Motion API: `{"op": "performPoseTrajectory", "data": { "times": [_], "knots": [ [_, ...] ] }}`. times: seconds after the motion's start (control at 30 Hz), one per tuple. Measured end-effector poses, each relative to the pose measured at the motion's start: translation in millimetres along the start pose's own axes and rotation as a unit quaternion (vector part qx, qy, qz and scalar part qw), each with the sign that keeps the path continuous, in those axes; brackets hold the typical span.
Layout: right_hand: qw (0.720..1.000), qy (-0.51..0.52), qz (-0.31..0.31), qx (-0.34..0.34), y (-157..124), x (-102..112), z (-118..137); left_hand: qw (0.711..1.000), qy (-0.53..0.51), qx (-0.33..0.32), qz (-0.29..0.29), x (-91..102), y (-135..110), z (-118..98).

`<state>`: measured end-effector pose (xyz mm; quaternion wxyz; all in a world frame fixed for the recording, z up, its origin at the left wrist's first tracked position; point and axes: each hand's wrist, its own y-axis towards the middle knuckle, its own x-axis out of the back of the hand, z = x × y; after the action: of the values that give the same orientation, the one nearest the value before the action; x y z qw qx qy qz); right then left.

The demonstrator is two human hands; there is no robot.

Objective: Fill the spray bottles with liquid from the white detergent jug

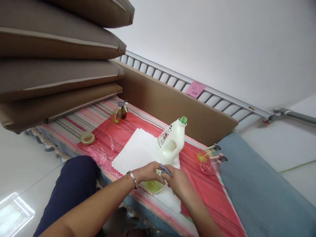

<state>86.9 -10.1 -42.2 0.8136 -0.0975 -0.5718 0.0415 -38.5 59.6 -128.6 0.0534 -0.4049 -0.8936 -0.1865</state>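
Note:
A small clear bottle with yellow-green liquid stands near the front edge of a white cloth. My left hand, with a silver bracelet at the wrist, curls its fingers around the upper part of this bottle. Over the bottle's top, my right hand grips a grey trigger spray head. Fingers hide the neck, so I cannot tell whether the head is seated on it. Just behind both hands is a pale green jug with a handle, a printed label and a green spout.
Two spray bottles stand at the back left; two more are at the right. A roll of tape lies on the left of the red sheet. Brown cushions are stacked at left. A brown board lines the back.

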Motion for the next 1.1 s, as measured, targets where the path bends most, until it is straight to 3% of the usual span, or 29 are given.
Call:
{"op": "performPoseTrajectory", "data": {
  "times": [0.13, 0.4, 0.53, 0.67, 0.73, 0.83, 1.1],
  "knots": [
    [1.000, 0.011, -0.003, 0.005, -2, 0, 0, 0.999, 0.033, -0.001, 0.020, 1.7, -1, -2],
    [0.997, 0.075, 0.002, -0.017, 4, 3, -5, 0.974, 0.134, 0.087, -0.160, -23.2, -25, 9],
    [0.985, 0.161, 0.027, -0.064, 1, 19, -22, 0.958, 0.178, 0.095, -0.203, -5.0, -44, 35],
    [0.966, 0.226, 0.011, -0.124, -6, 39, -53, 0.942, 0.220, 0.095, -0.235, 18.5, -54, 59],
    [0.959, 0.239, -0.005, -0.153, -7, 45, -68, 0.938, 0.233, 0.088, -0.239, 22.3, -54, 66],
    [0.953, 0.236, -0.031, -0.186, -3, 46, -85, 0.942, 0.240, 0.072, -0.223, 13.5, -47, 65],
    [0.954, 0.222, -0.041, -0.197, 10, 32, -88, 0.968, 0.224, 0.034, -0.109, -49.3, -12, 38]
  ]
}}
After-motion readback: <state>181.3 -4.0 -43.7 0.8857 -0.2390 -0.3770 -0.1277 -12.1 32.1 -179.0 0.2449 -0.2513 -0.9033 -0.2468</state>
